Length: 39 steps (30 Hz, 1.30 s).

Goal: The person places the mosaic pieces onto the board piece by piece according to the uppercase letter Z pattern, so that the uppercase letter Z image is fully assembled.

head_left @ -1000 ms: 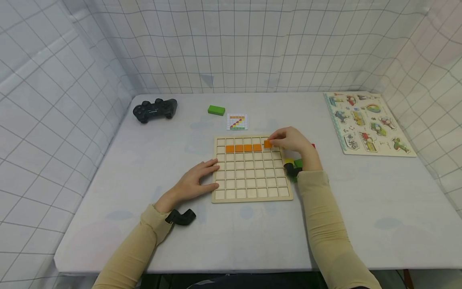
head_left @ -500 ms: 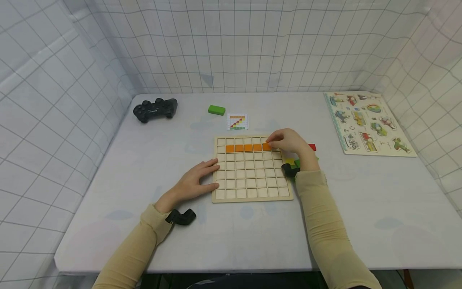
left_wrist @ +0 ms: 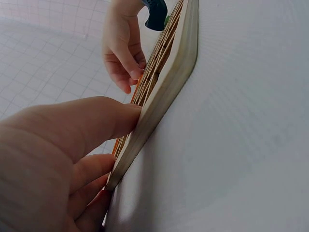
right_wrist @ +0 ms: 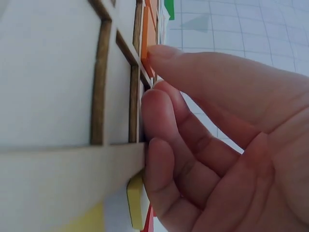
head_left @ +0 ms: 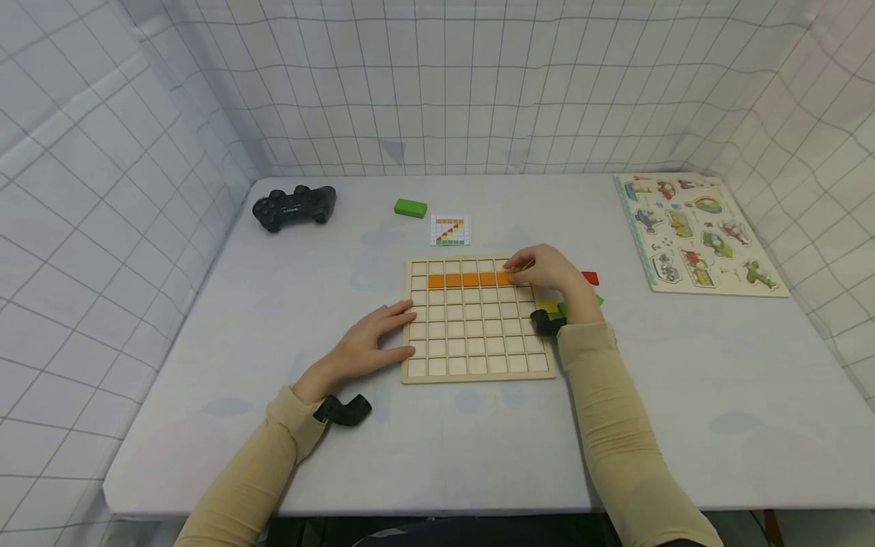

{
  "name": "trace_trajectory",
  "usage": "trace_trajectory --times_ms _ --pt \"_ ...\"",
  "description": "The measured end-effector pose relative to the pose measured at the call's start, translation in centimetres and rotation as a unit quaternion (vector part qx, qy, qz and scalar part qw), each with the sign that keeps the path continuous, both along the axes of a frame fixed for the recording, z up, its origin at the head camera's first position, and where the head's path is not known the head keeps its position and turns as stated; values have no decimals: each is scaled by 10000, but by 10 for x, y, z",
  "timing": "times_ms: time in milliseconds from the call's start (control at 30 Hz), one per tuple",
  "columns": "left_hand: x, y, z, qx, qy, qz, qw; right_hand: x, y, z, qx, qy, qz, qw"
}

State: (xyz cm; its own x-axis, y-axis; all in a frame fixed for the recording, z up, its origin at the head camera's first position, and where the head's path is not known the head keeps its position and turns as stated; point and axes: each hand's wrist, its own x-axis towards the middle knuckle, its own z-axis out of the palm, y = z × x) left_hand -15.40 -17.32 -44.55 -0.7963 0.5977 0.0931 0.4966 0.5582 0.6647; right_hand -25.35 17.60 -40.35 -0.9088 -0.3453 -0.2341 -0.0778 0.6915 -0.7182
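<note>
A wooden grid board (head_left: 475,330) lies on the table with a row of several orange square tiles (head_left: 453,281) in its second row from the back. At the right end of that row, my right hand (head_left: 549,271) has its thumb and fingertips on the last orange tile (head_left: 504,279). In the right wrist view, the thumb touches this tile (right_wrist: 147,36), which stands slightly proud of its cell; the index fingertip is partly hidden. My left hand (head_left: 365,342) rests with extended fingers against the board's left edge, its thumb on the rim in the left wrist view.
Yellow (head_left: 549,305), green (head_left: 563,308) and red (head_left: 590,278) pieces lie right of the board, partly behind the right wrist. Behind the board are a pattern card (head_left: 450,230) and a green block (head_left: 411,208). A game controller (head_left: 294,207) and picture puzzle board (head_left: 700,234) sit at the back corners.
The right hand has brought the last orange tile left and down into the row's end cell. The left hand and the board have stayed where they were.
</note>
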Motion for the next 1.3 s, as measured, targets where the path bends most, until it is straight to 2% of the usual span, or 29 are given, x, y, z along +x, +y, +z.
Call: trace_trajectory --times_ms 200,700,833,1100,1300 --pt "0 0 0 -16 -6 0 10000 1 7 2 -194 45 58 9998" --pt "1 0 1 -36 -6 9 10000 1 34 7 -159 168 -609 9979" --pt "2 1 2 -43 3 33 10000 2 42 8 -332 223 -738 9965" --pt "2 0 2 -51 -14 51 10000 6 52 7 -793 127 -1006 9917" --pt "2 1 3 -34 -18 50 10000 4 54 3 -707 -68 -1037 9921"
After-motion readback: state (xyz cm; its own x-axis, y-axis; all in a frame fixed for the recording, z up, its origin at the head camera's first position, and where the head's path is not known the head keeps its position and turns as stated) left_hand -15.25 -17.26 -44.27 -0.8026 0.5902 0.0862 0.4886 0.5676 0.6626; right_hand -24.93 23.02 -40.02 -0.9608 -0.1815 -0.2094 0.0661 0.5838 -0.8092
